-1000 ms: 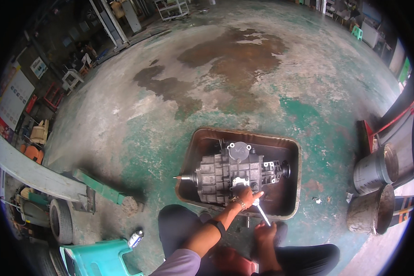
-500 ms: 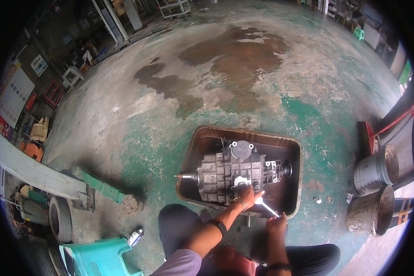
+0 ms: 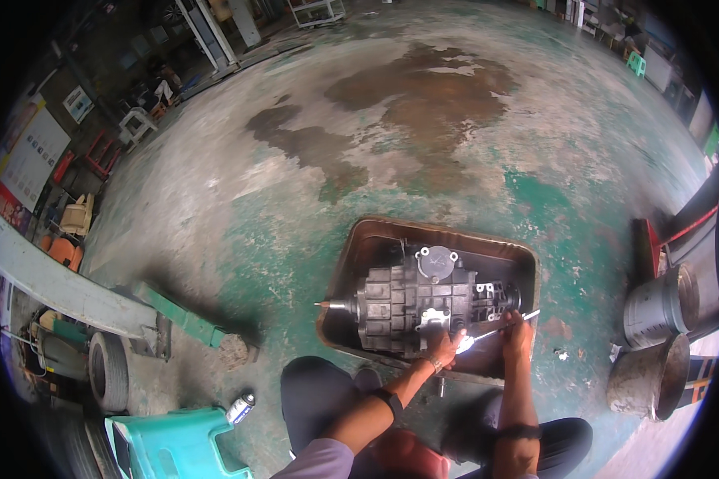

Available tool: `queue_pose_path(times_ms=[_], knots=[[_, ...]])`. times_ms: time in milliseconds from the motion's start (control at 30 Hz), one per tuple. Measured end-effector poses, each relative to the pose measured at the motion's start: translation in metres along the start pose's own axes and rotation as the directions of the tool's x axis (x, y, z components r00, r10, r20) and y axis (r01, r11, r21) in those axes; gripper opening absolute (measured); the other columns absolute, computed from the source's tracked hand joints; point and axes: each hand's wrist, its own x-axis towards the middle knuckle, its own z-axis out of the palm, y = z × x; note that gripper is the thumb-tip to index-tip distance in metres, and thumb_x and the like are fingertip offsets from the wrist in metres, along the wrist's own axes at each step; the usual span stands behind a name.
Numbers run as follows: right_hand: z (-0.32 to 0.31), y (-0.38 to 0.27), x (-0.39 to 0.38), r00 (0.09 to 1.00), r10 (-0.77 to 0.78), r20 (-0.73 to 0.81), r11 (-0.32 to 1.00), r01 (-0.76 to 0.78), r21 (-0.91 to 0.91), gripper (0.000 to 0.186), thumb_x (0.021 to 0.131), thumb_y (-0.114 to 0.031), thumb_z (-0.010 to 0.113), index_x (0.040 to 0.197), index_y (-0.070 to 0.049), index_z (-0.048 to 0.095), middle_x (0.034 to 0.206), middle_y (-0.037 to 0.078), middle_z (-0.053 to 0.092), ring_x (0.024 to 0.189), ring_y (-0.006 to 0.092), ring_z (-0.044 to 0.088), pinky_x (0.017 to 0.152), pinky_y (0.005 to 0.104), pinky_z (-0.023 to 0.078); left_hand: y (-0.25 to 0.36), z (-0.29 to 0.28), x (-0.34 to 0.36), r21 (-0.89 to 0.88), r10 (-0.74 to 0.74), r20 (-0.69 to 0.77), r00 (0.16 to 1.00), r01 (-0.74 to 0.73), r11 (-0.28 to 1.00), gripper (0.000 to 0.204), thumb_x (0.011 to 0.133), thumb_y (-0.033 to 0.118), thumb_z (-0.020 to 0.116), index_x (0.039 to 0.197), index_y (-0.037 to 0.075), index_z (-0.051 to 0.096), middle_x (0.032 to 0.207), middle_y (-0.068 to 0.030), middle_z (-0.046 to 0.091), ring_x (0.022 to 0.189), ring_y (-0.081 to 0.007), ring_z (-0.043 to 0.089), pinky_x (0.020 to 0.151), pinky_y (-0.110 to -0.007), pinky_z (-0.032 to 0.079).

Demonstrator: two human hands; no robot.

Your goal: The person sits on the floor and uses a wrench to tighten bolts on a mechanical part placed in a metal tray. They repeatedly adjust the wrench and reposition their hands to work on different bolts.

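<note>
A grey metal gearbox (image 3: pixel 383 299) lies on its side in a rusty rectangular tray (image 3: pixel 435 223), its shaft end pointing left. My left hand (image 3: pixel 442 349) is at the gearbox's near side, its fingers closed about the head of a shiny ratchet wrench (image 3: pixel 466 343). The wrench's long handle slants up to the right, and my right hand (image 3: pixel 518 335) grips it near the far end, above the tray's right part. What the wrench head sits on is hidden by my left hand.
To my left stand a turquoise plastic stool (image 3: pixel 172 435), a spray can (image 3: pixel 240 408) and a green lift arm (image 3: pixel 182 314) with a round pad. Two dirty buckets (image 3: pixel 645 375) stand at the right. A tyre (image 3: pixel 109 375) leans at the far left.
My right hand has swung the wrench handle away from me, from pointing toward my lap to pointing right and outward. My left hand stays at the wrench head. The whole view has shifted slightly.
</note>
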Motion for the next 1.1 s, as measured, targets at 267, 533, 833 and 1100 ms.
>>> queue_pose_path(times_ms=[267,533,833,1100], knots=[[0.079,-0.043,-0.026,0.907,-0.194,0.375,0.963,0.248,-0.103,0.008,0.083,-0.015,0.057,0.083,-0.007,0.054,0.067,-0.002,0.049,0.052,0.0060,0.044,0.046,0.0206,0.040,-0.005,-0.019,0.003,-0.295,-0.129,0.424,0.897,0.271,0.916,0.044,0.080,0.018,0.069,0.107,0.003,0.038,0.079,-0.0098,0.057,0.058,-0.0190,0.060,0.054,-0.033,0.054],[0.129,-0.021,-0.053,0.733,-0.068,0.677,0.884,0.359,-0.300,0.038,0.080,-0.014,0.064,0.114,0.000,0.052,0.075,0.003,0.058,0.061,0.0070,0.049,0.050,0.0238,0.042,-0.023,-0.001,0.015,-0.402,-0.116,0.361,0.926,0.266,0.876,0.057,0.078,0.013,0.069,0.117,-0.002,0.030,0.084,-0.0116,0.057,0.055,-0.0217,0.059,0.050,-0.036,0.054],[0.157,0.026,-0.091,0.470,-0.240,0.849,0.195,0.880,-0.432,0.046,0.073,-0.030,0.066,0.108,-0.003,0.053,0.081,0.021,0.063,0.078,0.0376,0.061,0.069,0.0460,0.049,-0.026,-0.005,0.007,-0.500,-0.186,0.347,0.919,0.350,0.793,0.043,0.076,0.028,0.072,0.099,0.003,0.046,0.078,-0.0072,0.060,0.057,-0.0173,0.059,0.049,-0.031,0.050],[0.162,0.067,-0.114,0.430,0.086,0.899,-0.150,0.897,-0.415,0.032,0.072,-0.029,0.064,0.094,-0.007,0.057,0.083,0.015,0.065,0.081,0.0330,0.063,0.071,0.0426,0.050,-0.039,-0.007,-0.007,-0.470,-0.295,0.440,0.848,0.498,0.729,0.045,0.073,0.048,0.071,0.086,0.007,0.057,0.075,-0.0054,0.062,0.059,-0.0148,0.059,0.053,-0.028,0.048]])
